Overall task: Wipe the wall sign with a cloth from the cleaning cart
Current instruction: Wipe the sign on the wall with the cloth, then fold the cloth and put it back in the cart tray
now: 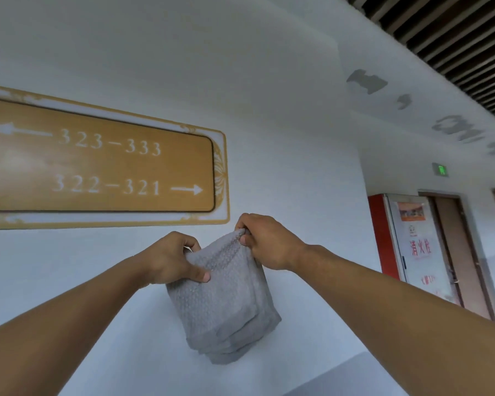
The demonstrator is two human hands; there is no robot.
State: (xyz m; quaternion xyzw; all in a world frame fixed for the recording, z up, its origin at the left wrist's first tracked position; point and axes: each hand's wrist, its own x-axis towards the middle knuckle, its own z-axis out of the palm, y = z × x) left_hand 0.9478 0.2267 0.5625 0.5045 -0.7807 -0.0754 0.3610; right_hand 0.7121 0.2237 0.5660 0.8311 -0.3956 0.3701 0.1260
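A gold wall sign point(97, 164) with white room numbers and arrows hangs on the white wall at the upper left. Below its right corner I hold a folded grey cloth point(226, 304) in front of the wall. My left hand point(172, 261) pinches the cloth's upper left edge. My right hand point(263, 241) grips the cloth's top corner, slightly higher. The cloth hangs down in several folds and does not touch the sign. No cleaning cart is in view.
A red fire-hydrant cabinet point(412, 241) with a white door stands on the wall at the right, beside brown doors point(457, 252). A green exit sign point(440, 170) sits above them. A dark slatted ceiling point(455, 32) runs along the upper right.
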